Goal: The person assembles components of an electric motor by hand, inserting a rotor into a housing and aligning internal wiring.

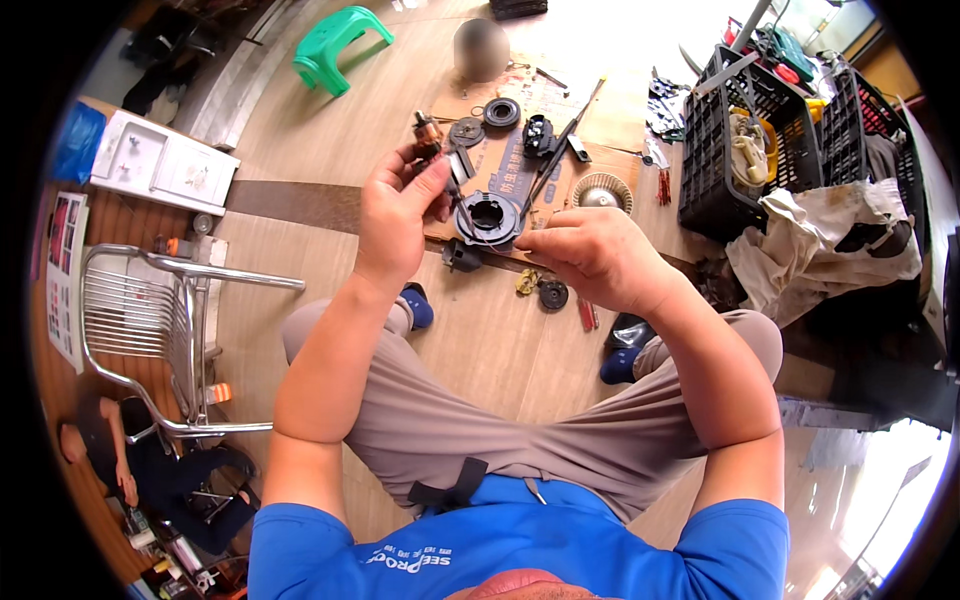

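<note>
My left hand [402,205] is raised, with its fingers closed round a motor armature [428,132] that shows copper windings and a shaft end. A round grey motor housing [487,217] with an open centre lies just below and between my hands. My right hand [597,255] is pinched at the housing's right side; whatever sits between its fingertips is too small to make out. A dark thin strand runs over the housing toward those fingertips. Beside my right hand stands a white, finned fan wheel [603,192].
Flattened cardboard [590,90] lies under several parts, among them a black ring [502,112] and a black motor block [540,135]. Black crates [745,150] stand to the right, a green stool [340,48] far left, a metal chair [185,310] left. Another person [120,450] sits lower left.
</note>
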